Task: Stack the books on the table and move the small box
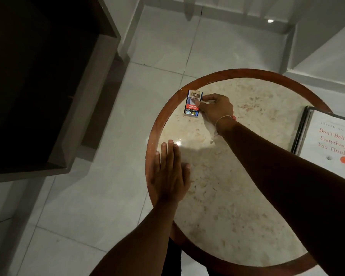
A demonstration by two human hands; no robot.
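Note:
A small blue and red box [192, 104] lies flat near the far left rim of the round marble table [227, 196]. My right hand [215, 109] reaches across the table and its fingers pinch the box's right edge. My left hand [169, 172] rests flat on the tabletop by the left rim, fingers together, holding nothing. A stack of books [327, 144] sits at the table's right edge, a white book with red lettering on top and darker covers showing beneath it.
The table has a brown wooden rim [153, 124]. A dark cabinet [38, 86] stands to the left on the white tiled floor [108, 196]. White steps [317, 46] rise behind the table on the right.

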